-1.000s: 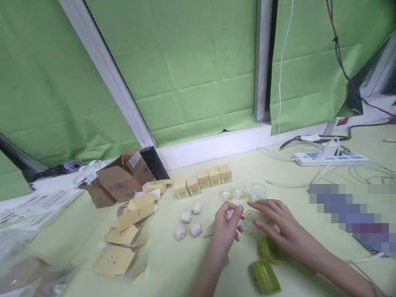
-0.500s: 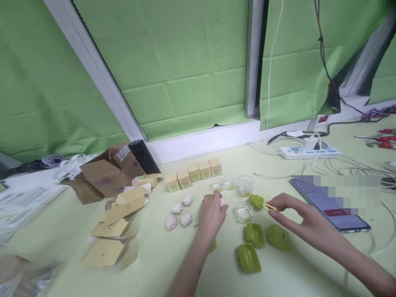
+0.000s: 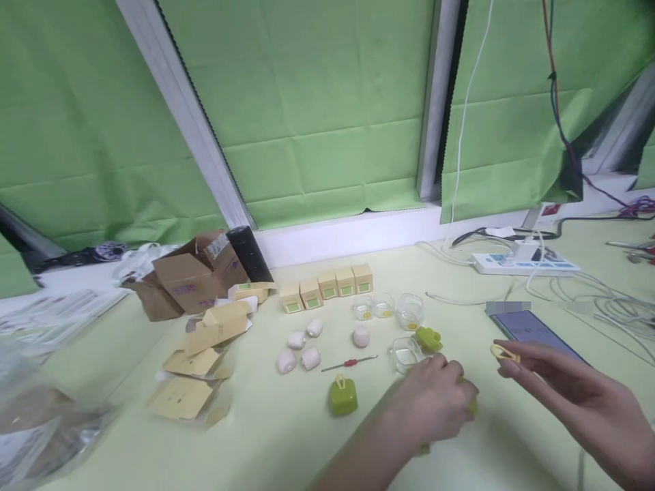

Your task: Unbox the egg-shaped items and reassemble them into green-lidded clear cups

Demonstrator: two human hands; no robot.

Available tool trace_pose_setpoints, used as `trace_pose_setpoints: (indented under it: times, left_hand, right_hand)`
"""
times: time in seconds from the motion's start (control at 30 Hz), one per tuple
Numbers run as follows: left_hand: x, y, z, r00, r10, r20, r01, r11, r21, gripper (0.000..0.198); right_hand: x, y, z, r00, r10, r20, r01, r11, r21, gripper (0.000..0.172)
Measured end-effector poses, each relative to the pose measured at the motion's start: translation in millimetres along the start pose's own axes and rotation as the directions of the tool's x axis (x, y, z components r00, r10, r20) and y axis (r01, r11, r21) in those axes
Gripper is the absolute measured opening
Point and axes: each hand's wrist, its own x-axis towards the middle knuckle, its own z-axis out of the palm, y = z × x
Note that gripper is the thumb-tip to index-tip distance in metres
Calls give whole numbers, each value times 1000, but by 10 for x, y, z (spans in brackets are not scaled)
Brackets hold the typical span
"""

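My right hand (image 3: 573, 392) pinches a small yellow loop (image 3: 504, 353) between thumb and finger, left of its palm. My left hand (image 3: 437, 395) reaches over the green cases, its fingers curled round a green case (image 3: 471, 404) that shows only at its edge. Just behind that hand are a clear square container (image 3: 406, 353) and a green flower-shaped piece (image 3: 428, 339). A green case with a yellow loop (image 3: 342, 395) stands to the left, below a red-handled screwdriver (image 3: 351, 363). One pinkish-white piece (image 3: 361, 335) sits above the screwdriver.
Several pinkish-white pieces (image 3: 297, 340) lie left of centre. Behind them stands a row of small yellow boxes (image 3: 327, 285); more clear containers (image 3: 383, 305) are beside it. Flattened cartons (image 3: 184, 397) and a brown box (image 3: 187, 283) are left. A phone (image 3: 537, 334), cables and a power strip (image 3: 527, 264) are right.
My left hand has moved right, from the pinkish-white piece to the green cases, uncovering the screwdriver and the looped case. My right hand has shifted right with the yellow loop, leaving the flower-shaped piece.
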Motion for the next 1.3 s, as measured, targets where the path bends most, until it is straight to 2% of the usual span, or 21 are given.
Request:
trace_pose_setpoints:
  times: [0.03, 0.07, 0.1, 0.13, 0.17, 0.23, 0.27, 0.3, 0.37, 0.43, 0.5, 0.57, 0.63, 0.73, 0.83, 0.93, 1.1, 1.17, 1.3]
  left_hand:
    - [-42, -4, -51, 996, -71, -60, 62, 989, -137, 34]
    - [-102, -6, -118, 976, -172, -130, 122, 937, -327, 36]
    - [-176, -7, -192, 936, -296, -188, 152, 826, -543, 40]
    - [-256, -7, -261, 881, -420, -218, 133, 661, -738, 43]
    - [-338, -9, -316, 825, -519, -222, 63, 475, -878, 44]
    - [-487, -31, -369, 748, -635, -192, -130, 144, -981, 45]
    - [-548, -50, -365, 727, -666, -170, -198, 34, -980, 47]
    - [-599, -74, -342, 709, -690, -146, -238, -39, -971, 48]
    - [-667, -127, -260, 687, -718, -109, -270, -113, -956, 52]
    - [-695, -176, -157, 696, -711, -94, -275, -143, -951, 54]
    - [-696, -218, -58, 735, -673, -81, -251, -159, -955, 53]
    - [-687, -258, 20, 779, -624, -67, -197, -142, -970, 50]
    - [-681, -294, 70, 802, -593, -76, -154, -83, -985, 51]
    - [-690, -324, 93, 791, -604, -92, -108, 10, -994, 52]
    - [-702, -310, 86, 774, -622, -116, -116, 41, -992, 46]
    - [-710, -284, 88, 774, -615, -151, -136, 71, -988, 42]
    - [-733, -306, 138, 780, -605, -156, -56, 181, -982, 39]
    - [-734, -322, 141, 779, -614, -128, -54, 138, -989, 41]
    - [-726, -305, 65, 767, -642, 25, -54, -103, -993, 39]
  right_hand:
    - [28, -20, 12, 1000, 3, 18, -4, 1000, 26, 22]
    - [59, -42, 29, 1000, 7, 30, -9, 998, 55, 23]
    - [94, -69, 53, 999, 10, 42, -14, 996, 87, 23]
    - [129, -104, 85, 998, 9, 61, -16, 993, 115, 25]
    - [162, -149, 127, 996, -1, 92, -12, 990, 141, 28]
    - [216, -262, 240, 983, -42, 179, 8, 982, 188, 34]
    - [230, -323, 308, 971, -75, 228, 26, 977, 210, 34]
    - [235, -380, 381, 955, -116, 274, 51, 971, 232, 32]
    - [210, -464, 527, 904, -228, 363, 133, 954, 267, 22]
    - [149, -489, 649, 832, -348, 433, 240, 928, 284, 15]
    - [76, -460, 729, 783, -406, 472, 307, 911, 275, 13]
    - [17, -403, 764, 774, -406, 485, 325, 913, 246, 13]
    - [-16, -346, 770, 777, -407, 479, 351, 913, 207, 13]
    - [-27, -286, 757, 762, -450, 466, 429, 889, 158, 13]
    - [-21, -256, 745, 731, -479, 486, 473, 869, 146, 15]
    - [-21, -240, 739, 715, -497, 491, 497, 856, 142, 16]
    - [-37, -227, 737, 687, -495, 532, 532, 841, 96, 13]
    - [-34, -240, 730, 687, -490, 536, 533, 842, 87, 12]
    - [10, -313, 689, 718, -434, 544, 444, 888, 123, 11]
